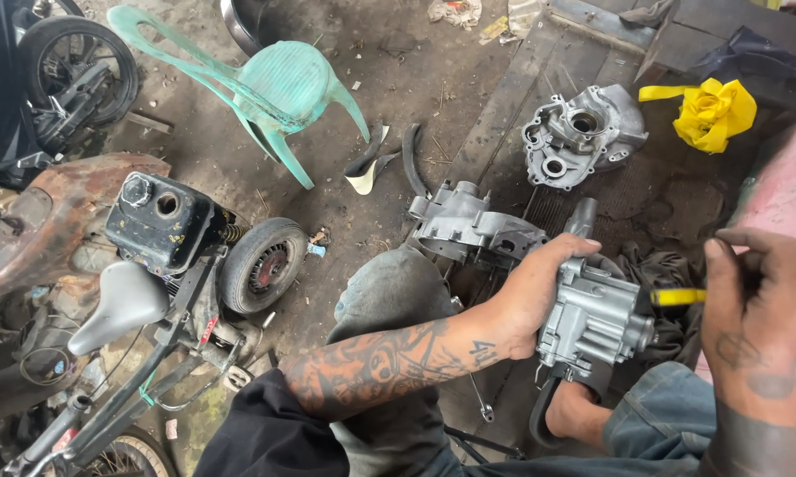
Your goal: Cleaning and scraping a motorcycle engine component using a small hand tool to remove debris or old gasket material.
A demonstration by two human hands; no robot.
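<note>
Handling notes, taken from the left of the view to the right. Rusted motorcycle frame with a black fuel tank (pixel 159 221) and a small spoked wheel (pixel 263 263) stands at far left on the dirt floor (pixel 327 194), with a green plastic chair (pixel 274 84) lying tipped beyond it.

Left hand (pixel 539 291), on a tattooed forearm, is closed over the upper left flank of the grey cast-metal engine casing (pixel 592 314), which is held just above the person's lap. A second grey casing half (pixel 469 225) lies on the floor just behind it.

The held casing is judged heavy, fully rigid and probably oily; ribs, bosses and edges give purchase, whereas smooth machined faces would likely slip. Hold by the thick outer body, not by thin fins or protruding fittings. Keep support under it, since a fall onto the floor could chip a mating face.

Right hand (pixel 760 309) is curled around a yellow-handled tool (pixel 678 297), its tip pointing at the casing's right side. Farther back lie a third grey engine cover (pixel 583 132) and a crumpled yellow cloth (pixel 712 110).
</note>
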